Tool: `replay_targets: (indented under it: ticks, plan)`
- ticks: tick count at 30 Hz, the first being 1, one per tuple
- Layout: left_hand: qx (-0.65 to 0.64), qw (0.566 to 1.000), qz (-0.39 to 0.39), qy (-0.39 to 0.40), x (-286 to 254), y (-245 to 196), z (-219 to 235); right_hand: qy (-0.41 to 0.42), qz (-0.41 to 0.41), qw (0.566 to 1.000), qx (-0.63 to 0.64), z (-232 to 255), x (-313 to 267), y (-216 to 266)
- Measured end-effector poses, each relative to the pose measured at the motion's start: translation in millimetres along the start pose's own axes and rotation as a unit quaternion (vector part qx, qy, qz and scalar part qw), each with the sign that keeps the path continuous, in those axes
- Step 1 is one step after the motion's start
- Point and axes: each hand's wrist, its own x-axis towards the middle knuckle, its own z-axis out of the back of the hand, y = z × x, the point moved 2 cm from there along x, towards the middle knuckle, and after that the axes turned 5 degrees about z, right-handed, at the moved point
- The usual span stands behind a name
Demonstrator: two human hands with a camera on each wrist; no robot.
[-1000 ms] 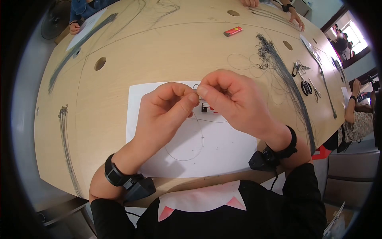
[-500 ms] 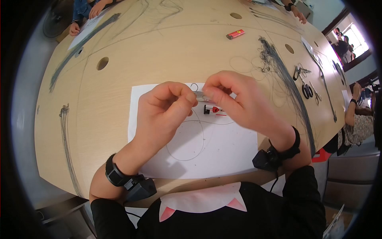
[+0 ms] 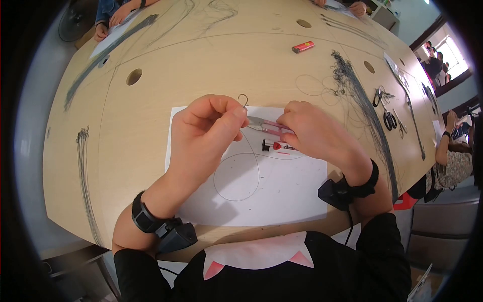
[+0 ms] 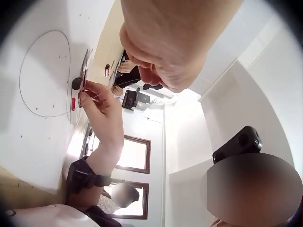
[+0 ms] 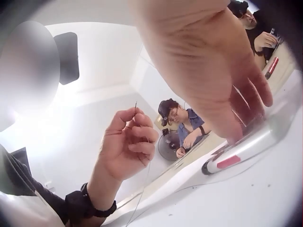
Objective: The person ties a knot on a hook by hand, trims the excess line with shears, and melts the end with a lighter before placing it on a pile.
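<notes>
My left hand [image 3: 204, 133] pinches a small fish hook [image 3: 243, 98] between thumb and fingertips, its bend sticking up above them. Thin fishing line [image 3: 258, 173] runs down from it and lies in a loop on the white paper [image 3: 292, 196]. Thumb and fingers of my right hand [image 3: 317, 131] are around the pink handles of a pair of thread snips [image 3: 271, 126], whose blades point left toward the left hand. Just below the snips lies a small tube [image 3: 279, 146] with a black cap and red print.
A red lighter [image 3: 303, 47] lies farther back. On the right are a tangled bundle of dark line [image 3: 365, 98] and black-handled scissors [image 3: 389, 120]. Another bundle of lines [image 3: 84, 171] lies at the left. Other people's hands [image 3: 119, 15] rest at the far edge.
My right hand has come away from the left fingertips and moved right to the snips' handles. The left hand keeps hold of the hook, which now shows plainly.
</notes>
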Motion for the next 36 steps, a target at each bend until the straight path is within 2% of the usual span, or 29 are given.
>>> replay_targets:
  ticks: [6,12,14,15,17,18,20,21,23,24,26,27,28,30,31,33,34,36]
  plan:
    - [-0.015,1.0,-0.011,-0.007,2,-1,3,-0.002,0.025,1.0,0.018,-1,-1,2]
    - [-0.037,0.999,0.011,0.013,1,-2,6,-0.01,0.02,1.0,-0.021,3,5,2]
    - [-0.047,0.999,-0.001,0.004,1,-3,6,-0.046,-0.1,0.985,0.133,12,8,2]
    - [-0.048,0.999,-0.003,0.002,1,-3,6,-0.046,-0.098,0.985,0.131,13,8,1]
    - [-0.052,0.999,-0.016,0.004,1,-4,7,-0.122,-0.094,0.966,0.206,17,7,-2]
    - [-0.053,0.998,-0.017,0.002,0,-4,7,-0.121,-0.092,0.967,0.205,18,8,0]
    - [-0.069,0.997,-0.02,0.005,0,-4,7,-0.136,-0.077,0.925,0.347,23,7,7]
    - [-0.069,0.997,-0.02,0.004,0,-4,6,-0.135,-0.077,0.925,0.347,25,5,9]
    - [-0.026,0.998,-0.05,-0.013,0,-4,5,-0.134,-0.028,0.883,0.449,29,1,16]
    - [-0.025,0.998,-0.05,-0.014,0,-6,3,-0.133,-0.028,0.883,0.449,29,-2,23]
    - [-0.045,0.999,0.007,-0.021,-2,-9,1,-0.221,0.013,0.878,0.425,29,-7,38]
    - [-0.045,0.999,0.007,-0.022,-3,-10,1,-0.264,0.07,0.88,0.39,29,-8,41]
    - [-0.07,0.997,0.027,-0.012,-4,-10,0,-0.264,0.07,0.88,0.389,28,-9,43]
    - [-0.095,0.994,0.047,-0.002,-4,-10,0,-0.335,0.115,0.888,0.294,30,-12,46]
    - [-0.1,0.994,0.049,0.009,-5,-10,1,-0.336,0.114,0.888,0.294,30,-13,45]
    - [-0.106,0.993,0.05,0.021,-6,-10,0,-0.281,0.083,0.87,0.396,28,-14,42]
    - [-0.092,0.994,0.056,0.018,-6,-9,-2,-0.282,0.082,0.87,0.396,30,-14,44]
    - [-0.078,0.995,0.062,0.015,-7,-8,-3,-0.242,0.017,0.782,0.573,30,-10,48]
